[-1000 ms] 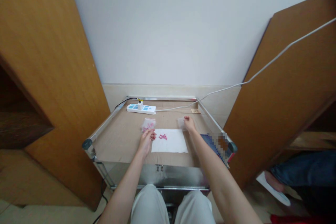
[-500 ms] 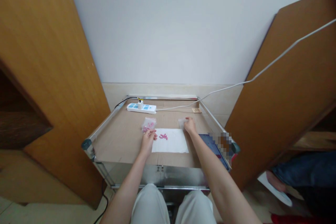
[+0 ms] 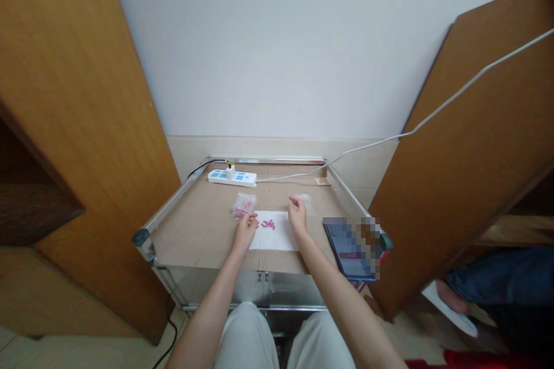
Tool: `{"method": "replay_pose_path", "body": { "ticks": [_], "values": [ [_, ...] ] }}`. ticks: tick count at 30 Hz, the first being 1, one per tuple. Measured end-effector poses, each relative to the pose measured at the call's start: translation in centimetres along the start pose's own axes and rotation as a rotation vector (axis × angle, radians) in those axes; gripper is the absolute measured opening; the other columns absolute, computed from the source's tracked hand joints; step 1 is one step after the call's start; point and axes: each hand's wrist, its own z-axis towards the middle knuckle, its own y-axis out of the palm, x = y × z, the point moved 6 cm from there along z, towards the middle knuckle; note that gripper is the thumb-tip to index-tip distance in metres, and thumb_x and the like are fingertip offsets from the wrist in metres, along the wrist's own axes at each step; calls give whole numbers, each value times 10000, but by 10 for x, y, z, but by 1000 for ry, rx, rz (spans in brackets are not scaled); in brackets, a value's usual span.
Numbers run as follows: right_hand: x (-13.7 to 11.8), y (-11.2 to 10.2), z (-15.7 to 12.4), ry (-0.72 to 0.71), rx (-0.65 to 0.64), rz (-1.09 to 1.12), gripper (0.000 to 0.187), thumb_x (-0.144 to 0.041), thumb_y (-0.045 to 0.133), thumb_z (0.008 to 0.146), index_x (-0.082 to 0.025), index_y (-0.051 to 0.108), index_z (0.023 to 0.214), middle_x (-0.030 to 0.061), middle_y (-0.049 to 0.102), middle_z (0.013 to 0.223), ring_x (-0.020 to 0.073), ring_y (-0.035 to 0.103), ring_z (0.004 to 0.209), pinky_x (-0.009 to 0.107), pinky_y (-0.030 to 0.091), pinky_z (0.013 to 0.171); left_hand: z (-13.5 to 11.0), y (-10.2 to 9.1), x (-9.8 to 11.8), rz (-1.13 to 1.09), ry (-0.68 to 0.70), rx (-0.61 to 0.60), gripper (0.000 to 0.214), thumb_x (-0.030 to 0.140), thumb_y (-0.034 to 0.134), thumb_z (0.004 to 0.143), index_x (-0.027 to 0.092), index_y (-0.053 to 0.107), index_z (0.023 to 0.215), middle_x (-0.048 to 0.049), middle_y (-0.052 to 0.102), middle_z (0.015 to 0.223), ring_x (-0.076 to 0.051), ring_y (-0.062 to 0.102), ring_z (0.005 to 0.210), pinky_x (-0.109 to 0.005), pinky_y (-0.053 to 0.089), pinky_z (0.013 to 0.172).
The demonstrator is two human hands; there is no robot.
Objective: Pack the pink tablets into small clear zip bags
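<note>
Shiny pink beads [image 3: 268, 224], too small to count, cluster toward one white sheet's [image 3: 280, 242] far left corner; two clear bags [image 3: 244, 204] lie by its far corners. Left hand [image 3: 246, 232] and right hand [image 3: 298, 219] curl loosely; any pinch, I cannot tell.

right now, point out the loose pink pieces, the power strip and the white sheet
Loose pink pieces [image 3: 268, 224]: head view, middle of the cluster
Power strip [image 3: 238, 179]: head view, top face
White sheet [image 3: 276, 240]: head view, bare lower part
</note>
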Motion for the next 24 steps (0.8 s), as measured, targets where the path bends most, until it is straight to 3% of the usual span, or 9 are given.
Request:
{"method": "replay_pose_path", "body": {
  "ticks": [6,11,14,20,24],
  "values": [
    [4,12,-31,147,-29,198,274,-171,400,595,-141,555,819,88,602,869,180,547,800,289,412,707,-4,-6,10,5,73,56,196,281,451,693,144,525,813,-26,569,684,-126,548,628,-241,421,606],
    [-5,8,-41,39,-57,178,292,-129,367,599,-141,539,835,82,585,874,165,539,814,292,405,742,-9,-19,21,136,211,275,199,232,438,712,169,486,895,-54,556,843,-144,533,759,-270,418,711],
    [-17,9,-46,-99,-104,129,287,-104,362,607,-149,536,831,69,562,874,155,519,827,286,395,759,-9,-21,30,268,300,331,273,167,423,706,179,436,979,-71,520,961,-159,503,873,-295,399,780],
    [-36,11,-55,-262,-144,49,301,-58,346,614,-158,526,833,58,517,869,146,496,796,278,398,731,13,-14,51,707,402,237,346,122,441,664,166,430,1006,-86,502,993,-200,443,990,-323,343,855],
    [-39,10,-56,-286,-141,28,301,-44,340,607,-159,520,818,53,507,851,145,492,786,281,394,733,35,-12,48,972,297,113,321,199,479,671,169,458,989,-100,518,1026,-217,457,991,-345,309,865]
  ]
}}
